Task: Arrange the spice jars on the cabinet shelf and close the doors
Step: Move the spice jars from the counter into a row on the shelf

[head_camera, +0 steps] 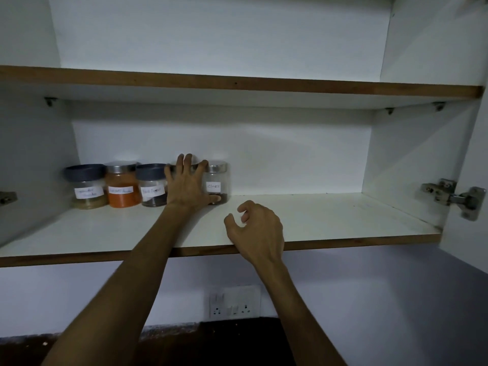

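Several spice jars stand in a row at the back left of the lower cabinet shelf (pixel 330 215). From the left: a grey-lidded jar of pale powder (pixel 85 187), a steel-lidded jar of orange powder (pixel 122 184), a grey-lidded black pepper jar (pixel 151 186), a jar almost hidden behind my left hand, and a steel-lidded jar labelled Cloves (pixel 217 182). My left hand (pixel 188 184) wraps the hidden jar, fingers over its lid, thumb touching the foot of the Cloves jar. My right hand (pixel 257 232) hovers over the shelf's front edge, fingers curled and apart, holding nothing.
An upper shelf (pixel 237 84) sits above, bare as far as I see. Door hinges (pixel 455 198) are fixed on the right cabinet wall and at the left edge; the doors stand open out of view. A wall socket panel (pixel 233 302) is below the cabinet.
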